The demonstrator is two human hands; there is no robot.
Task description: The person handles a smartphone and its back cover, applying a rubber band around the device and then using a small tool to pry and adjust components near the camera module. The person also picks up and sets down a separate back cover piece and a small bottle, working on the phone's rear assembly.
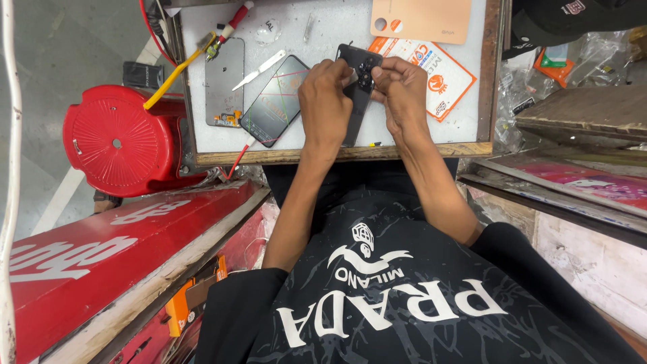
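Fingers [350, 75] of both hands hide the dark phone [359, 91] (its middle); grip unclear.

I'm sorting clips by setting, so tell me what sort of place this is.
Probably a phone repair bench: both hands work on a dark phone back panel, beside a cracked black phone screen, a grey bare display panel and a white-handled blade.

Cracked phone screen [275, 100] beside grey display panel [224, 81]; orange-white packet [437, 75] right.
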